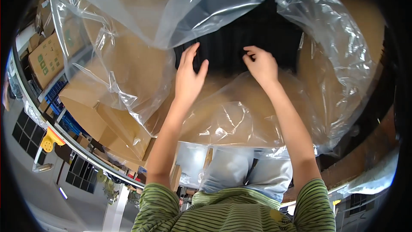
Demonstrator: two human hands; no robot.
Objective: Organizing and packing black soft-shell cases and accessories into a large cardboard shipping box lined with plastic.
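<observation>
A large cardboard box stands open in front of me, lined with a clear plastic bag whose loose edges spread over the walls. Black material with faint folds fills the inside; its kind I cannot make out. Over the left part of the black material is my left hand, empty, with thumb and fingers apart. My right hand hovers to the right, fingers bent and a gap between thumb and forefinger. Nothing shows in it. Whether either hand touches the black material is unclear.
A cardboard flap juts out at the left of the box. Further left, a printed carton and a blue crate stand near a rail. A yellow tool-like object hangs by it. Clear plastic drapes over the box's far side.
</observation>
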